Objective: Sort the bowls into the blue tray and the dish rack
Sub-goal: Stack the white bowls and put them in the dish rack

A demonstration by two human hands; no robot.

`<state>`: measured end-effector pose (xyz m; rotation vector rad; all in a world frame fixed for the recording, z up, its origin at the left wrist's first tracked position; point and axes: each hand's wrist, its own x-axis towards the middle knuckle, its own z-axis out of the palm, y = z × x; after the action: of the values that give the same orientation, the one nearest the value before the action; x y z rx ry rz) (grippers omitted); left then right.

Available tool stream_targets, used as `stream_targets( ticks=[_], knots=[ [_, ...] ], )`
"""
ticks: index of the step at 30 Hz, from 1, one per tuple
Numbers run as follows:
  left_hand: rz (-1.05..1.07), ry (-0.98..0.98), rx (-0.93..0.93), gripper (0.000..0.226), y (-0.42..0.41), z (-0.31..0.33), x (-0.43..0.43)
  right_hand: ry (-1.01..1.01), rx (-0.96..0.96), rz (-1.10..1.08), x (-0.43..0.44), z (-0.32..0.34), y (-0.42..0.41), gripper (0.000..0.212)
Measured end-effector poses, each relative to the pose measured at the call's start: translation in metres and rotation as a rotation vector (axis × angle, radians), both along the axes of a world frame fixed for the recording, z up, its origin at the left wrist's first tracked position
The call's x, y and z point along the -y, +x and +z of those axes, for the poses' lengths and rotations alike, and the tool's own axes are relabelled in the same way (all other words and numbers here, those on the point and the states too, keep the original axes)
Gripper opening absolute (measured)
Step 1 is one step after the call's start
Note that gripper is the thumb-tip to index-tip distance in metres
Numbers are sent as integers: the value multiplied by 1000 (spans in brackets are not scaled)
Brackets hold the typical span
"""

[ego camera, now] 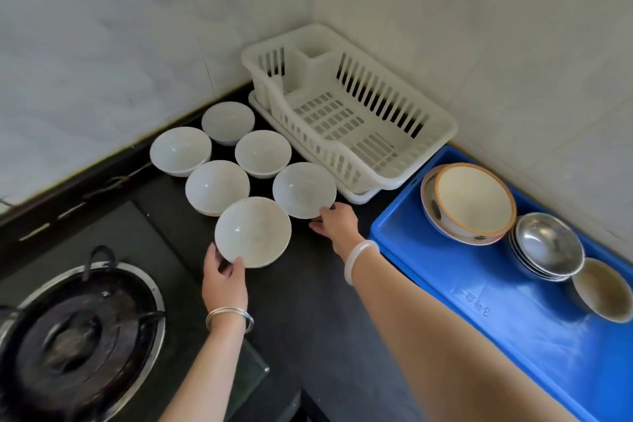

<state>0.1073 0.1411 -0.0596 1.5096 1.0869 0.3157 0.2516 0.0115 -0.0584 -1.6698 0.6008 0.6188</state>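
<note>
Left hand [222, 276] grips the near glossy white bowl [252, 231]; right hand [334, 221] pinches the farther white bowl [304, 189].

Home kitchen: gas burner [73, 329], tiled wall [102, 44], dish rack [346, 110].

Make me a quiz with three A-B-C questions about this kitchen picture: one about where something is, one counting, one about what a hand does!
1. Where are the steel bowls? A in a sink; B in the blue tray; C on a shelf.
2. How many white bowls stand on the black counter? A four; B eight; C six.
3. What does the left hand do? A grips the nearest white bowl; B waves in the air; C holds a spoon.
Answers: 1 B, they sit stacked on the tray's blue floor; 2 C, six stand left of the dish rack; 3 A, it clasps that bowl's rim.
</note>
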Motion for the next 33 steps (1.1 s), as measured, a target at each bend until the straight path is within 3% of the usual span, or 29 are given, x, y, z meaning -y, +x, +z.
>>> stream_targets(
  ticks=[4,8,12,25,33],
  knots=[
    [-7,-89,33,49,-2,-5,-5,71,0,-134,1,7,1,20],
    [15,-224,99,50,-2,-7,-10,136,109,-96,11,26,-5,32],
    [44,-320,156,47,-1,-7,-13,68,181,54,12,48,-17,17],
    [88,-461,159,35,4,-1,-23,-219,142,382,-24,54,-40,14],
    [55,-434,129,40,9,-1,-25,-327,130,474,-33,55,-42,14]
  ],
)
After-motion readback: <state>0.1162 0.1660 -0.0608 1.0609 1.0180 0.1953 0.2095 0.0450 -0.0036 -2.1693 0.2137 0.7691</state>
